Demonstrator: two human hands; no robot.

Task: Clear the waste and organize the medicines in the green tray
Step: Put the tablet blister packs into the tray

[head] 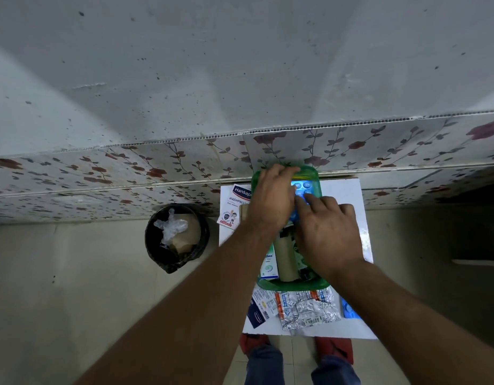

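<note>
You are looking down at a small white table (348, 190) set against a floral-patterned wall. Both your hands reach into a green tray (312, 173) in the middle of the table. Your left hand (272, 200) lies palm down over the tray's far left part, fingers curled at the far rim; whether it grips anything cannot be told. Your right hand (327, 232) is beside it, fingers spread, its fingertips pressing on a blue blister pack (302, 187) that lies flat in the far end of the tray, between the two hands. Nearer you in the tray lie a cardboard tube (286, 259) and a white-and-green medicine box (268, 263), just under your wrists. Outside the tray, a crumpled silver foil strip (308, 308) lies at the near edge of the table, and a plaster box (236, 204) at the far left. A black waste bin (176, 237) stands on the floor to the left, holding crumpled plastic and cardboard.
</note>
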